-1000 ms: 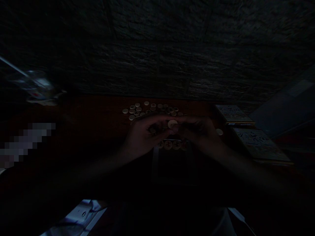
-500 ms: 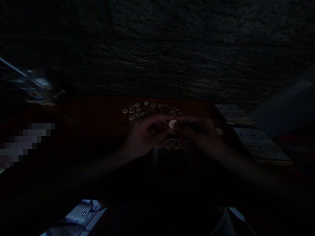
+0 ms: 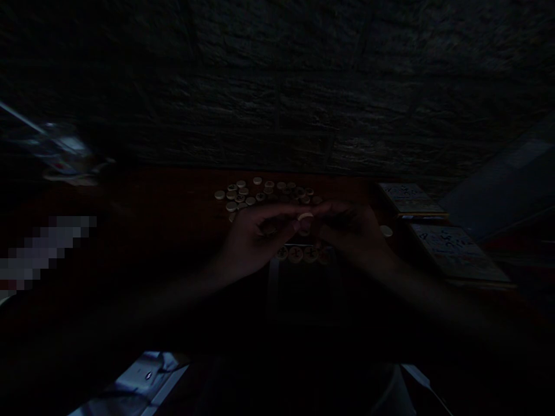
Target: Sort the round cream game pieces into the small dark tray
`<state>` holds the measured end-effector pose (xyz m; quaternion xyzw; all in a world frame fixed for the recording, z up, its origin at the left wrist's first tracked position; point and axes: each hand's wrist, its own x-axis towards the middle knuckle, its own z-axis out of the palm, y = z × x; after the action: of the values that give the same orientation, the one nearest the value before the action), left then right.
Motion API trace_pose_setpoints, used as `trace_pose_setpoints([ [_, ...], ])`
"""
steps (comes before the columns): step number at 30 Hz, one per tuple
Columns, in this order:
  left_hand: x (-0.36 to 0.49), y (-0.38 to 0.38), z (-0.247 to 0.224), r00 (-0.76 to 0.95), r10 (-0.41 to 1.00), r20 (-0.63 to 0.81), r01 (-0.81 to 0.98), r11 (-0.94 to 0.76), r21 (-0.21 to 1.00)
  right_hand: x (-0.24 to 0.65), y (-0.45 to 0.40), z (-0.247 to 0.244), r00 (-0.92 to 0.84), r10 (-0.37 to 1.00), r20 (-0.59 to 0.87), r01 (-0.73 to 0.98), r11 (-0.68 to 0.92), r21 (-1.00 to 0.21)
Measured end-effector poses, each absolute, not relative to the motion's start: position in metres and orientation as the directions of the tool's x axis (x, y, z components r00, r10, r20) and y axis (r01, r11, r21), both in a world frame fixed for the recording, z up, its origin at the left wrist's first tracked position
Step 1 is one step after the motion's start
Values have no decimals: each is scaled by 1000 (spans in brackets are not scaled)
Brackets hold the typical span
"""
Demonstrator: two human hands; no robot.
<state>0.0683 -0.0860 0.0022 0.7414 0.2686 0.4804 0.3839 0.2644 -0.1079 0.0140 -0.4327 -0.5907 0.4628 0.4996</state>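
Note:
The scene is very dark. A pale round Chinese chess piece is held between the fingertips of my left hand and my right hand, which meet around it above the table. Both hands are closed in a pinch on it. Just below them, a row of several chess pieces with characters lies along the top of a dark rectangular tray or box. Beyond my hands, many loose chess pieces are scattered on the table, some partly hidden by my fingers. One more chess piece lies right of my right hand.
Two flat boxes or books with dark writing lie at the right, one behind the other. A clear cup with a straw stands at the far left. A rough brick wall closes off the reddish-brown table's back edge.
The held piece has tilted, showing more of its edge than its face. Both hands stay in nearly the same place. The scattered pieces and the row have not moved.

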Motion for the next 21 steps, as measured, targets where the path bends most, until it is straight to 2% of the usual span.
trace_pose_setpoints([
  [4,69,-86,1,419,760,497,56,-568,821,264,-110,16,-134,975,178,68,188,-980],
  [13,71,-86,5,368,835,409,-10,-436,900,263,-111,18,-154,980,127,17,131,-991],
  [21,69,-86,2,331,858,393,-9,-414,910,264,-109,15,-168,981,101,84,117,-990],
])
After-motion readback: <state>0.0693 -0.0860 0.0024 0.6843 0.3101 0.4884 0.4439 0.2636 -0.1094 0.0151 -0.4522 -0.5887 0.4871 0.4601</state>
